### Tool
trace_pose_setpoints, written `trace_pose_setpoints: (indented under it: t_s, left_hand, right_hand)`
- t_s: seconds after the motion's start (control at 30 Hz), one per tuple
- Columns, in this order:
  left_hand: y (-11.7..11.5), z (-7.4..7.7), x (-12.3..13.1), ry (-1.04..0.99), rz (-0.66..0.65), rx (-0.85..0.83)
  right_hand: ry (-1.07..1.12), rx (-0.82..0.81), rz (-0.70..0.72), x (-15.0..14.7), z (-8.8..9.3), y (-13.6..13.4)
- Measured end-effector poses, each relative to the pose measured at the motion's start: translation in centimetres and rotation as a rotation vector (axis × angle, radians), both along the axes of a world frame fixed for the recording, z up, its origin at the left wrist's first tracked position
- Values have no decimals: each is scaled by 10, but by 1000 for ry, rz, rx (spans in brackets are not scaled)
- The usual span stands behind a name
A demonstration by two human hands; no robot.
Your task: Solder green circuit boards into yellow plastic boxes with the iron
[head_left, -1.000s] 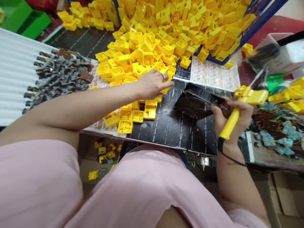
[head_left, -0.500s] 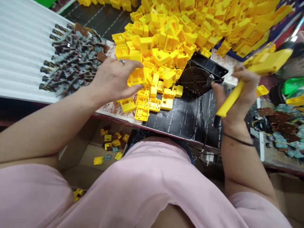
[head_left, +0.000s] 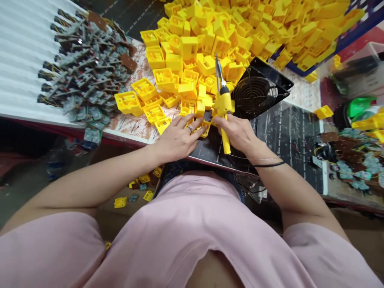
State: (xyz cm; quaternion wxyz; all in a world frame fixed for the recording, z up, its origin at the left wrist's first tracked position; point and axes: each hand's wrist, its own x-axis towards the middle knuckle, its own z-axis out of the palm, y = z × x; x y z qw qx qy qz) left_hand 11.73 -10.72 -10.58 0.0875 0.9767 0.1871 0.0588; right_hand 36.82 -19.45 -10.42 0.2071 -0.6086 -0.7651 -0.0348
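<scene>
below the table edge, loose yellow pieces are seen. on the table, the nearest yellow housings are touched by the spread fingers of the left hand; whether one is pinched cannot be made out. the yellow tool is clasped by its handle in the right hand, its metal tip pointed away. beyond, a black fan is set beside heaped housings, circuit boards are piled leftward, and farthest, a blue crate is filled with yellow parts.
</scene>
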Motion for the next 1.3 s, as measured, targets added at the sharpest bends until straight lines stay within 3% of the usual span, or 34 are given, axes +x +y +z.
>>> trace_pose_setpoints:
  t_s: [0.2,0.3,0.47,0.6,0.7,0.8,0.87,0.97,1.07,1.17,1.3]
  left_hand:
    - [29,-3,-3,-67,-345,-226]
    - [32,5,4,-96,-384,-318]
    - [12,20,7,-189,-222,-185]
    - [-17,16,14,-167,-14,-145]
    - [-25,8,19,-165,17,-181]
    - [-20,11,18,-218,30,-244]
    - [-18,20,15,-299,72,-419]
    - [-21,36,18,-378,169,-987]
    - [-27,42,27,-281,226,-1478]
    - [-31,38,36,-245,264,-1649]
    - [-35,30,37,-296,243,-1711]
  right_hand:
    - [267,160,-104,-21,8,-65]
    - [260,167,-152,-25,1,-83]
    - [219,200,-208,-10,-5,-95]
    - [158,210,-227,-9,-15,-95]
    - [180,154,-257,-12,-24,-91]
    - [280,137,-226,-14,-23,-92]
    - [429,149,-188,-17,-13,-96]
    - [673,207,-172,-26,9,-101]
    - [732,341,-229,-36,27,-102]
    - [717,425,-308,-42,30,-100]
    - [714,421,-355,-46,23,-99]
